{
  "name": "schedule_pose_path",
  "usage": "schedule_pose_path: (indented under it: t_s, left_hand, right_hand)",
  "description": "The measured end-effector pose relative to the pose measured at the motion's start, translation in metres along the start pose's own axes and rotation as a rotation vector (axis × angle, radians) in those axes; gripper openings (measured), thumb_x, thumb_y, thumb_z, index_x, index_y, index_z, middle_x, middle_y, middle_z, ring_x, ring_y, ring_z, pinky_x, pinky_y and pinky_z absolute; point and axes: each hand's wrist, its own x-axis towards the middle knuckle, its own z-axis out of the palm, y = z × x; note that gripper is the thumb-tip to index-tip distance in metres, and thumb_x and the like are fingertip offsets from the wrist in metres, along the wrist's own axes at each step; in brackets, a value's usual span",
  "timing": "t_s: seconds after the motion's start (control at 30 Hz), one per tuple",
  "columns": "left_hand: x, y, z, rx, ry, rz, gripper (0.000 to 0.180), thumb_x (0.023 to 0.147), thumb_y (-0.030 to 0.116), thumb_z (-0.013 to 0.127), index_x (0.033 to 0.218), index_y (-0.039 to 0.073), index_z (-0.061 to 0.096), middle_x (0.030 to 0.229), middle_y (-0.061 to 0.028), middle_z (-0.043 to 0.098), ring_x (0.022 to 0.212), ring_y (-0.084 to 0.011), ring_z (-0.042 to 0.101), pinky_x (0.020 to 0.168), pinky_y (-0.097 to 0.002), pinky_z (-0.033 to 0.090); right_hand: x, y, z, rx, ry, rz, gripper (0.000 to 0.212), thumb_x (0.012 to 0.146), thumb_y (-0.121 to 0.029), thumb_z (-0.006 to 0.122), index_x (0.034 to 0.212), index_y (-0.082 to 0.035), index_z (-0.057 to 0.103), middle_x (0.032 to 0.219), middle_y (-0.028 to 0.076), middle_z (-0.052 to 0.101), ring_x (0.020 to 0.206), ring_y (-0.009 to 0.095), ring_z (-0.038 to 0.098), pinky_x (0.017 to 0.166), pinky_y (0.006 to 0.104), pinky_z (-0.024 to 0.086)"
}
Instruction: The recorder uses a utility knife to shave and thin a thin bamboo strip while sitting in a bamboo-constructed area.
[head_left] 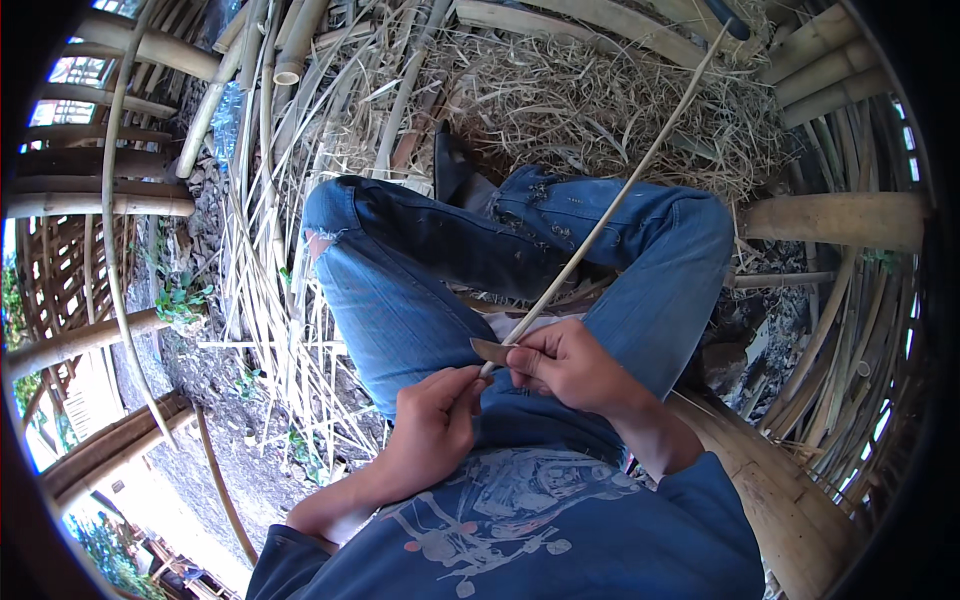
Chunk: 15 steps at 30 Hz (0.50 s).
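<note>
A long, pale bamboo strip slants from my lap up to the far right, passing over my crossed legs in blue jeans. Its near end is pinched in the fingers of my left hand. My right hand is closed around a small knife, whose handle is mostly hidden in the fist. The knife's short blade lies across the strip just beyond my left fingertips and points left. Both hands are close together above my lap.
Thin shavings heap up beyond my legs. Many split strips lie on the ground at left. Thick bamboo poles stand at right, and a bamboo beam runs beside my right hip. A bamboo lattice is at far left.
</note>
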Motion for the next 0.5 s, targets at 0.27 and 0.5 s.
schedule_pose_path:
  t_s: [0.27, 0.5]
  left_hand:
    - [-0.006, 0.001, -0.004, -0.023, 0.020, -0.086, 0.015, 0.093, -0.002, 0.052, 0.092, -0.005, 0.066, 0.061, -0.0048, 0.054, 0.054, -0.0072, 0.049, 0.049, -0.0247, 0.038]
    - [0.012, -0.001, 0.003, -0.154, -0.001, -0.182, 0.018, 0.098, 0.007, 0.051, 0.103, -0.003, 0.065, 0.068, -0.0014, 0.057, 0.061, -0.0045, 0.047, 0.054, -0.0217, 0.039]
  right_hand:
    - [0.006, 0.003, -0.036, 0.036, 0.436, -0.278, 0.019, 0.094, -0.012, 0.061, 0.081, 0.002, 0.065, 0.060, 0.001, 0.056, 0.053, 0.001, 0.046, 0.045, 0.0187, 0.034]
    - [0.006, 0.000, -0.013, 0.326, 0.399, -0.292, 0.017, 0.093, -0.018, 0.064, 0.089, -0.001, 0.065, 0.062, -0.005, 0.050, 0.050, 0.001, 0.041, 0.043, 0.0190, 0.029]
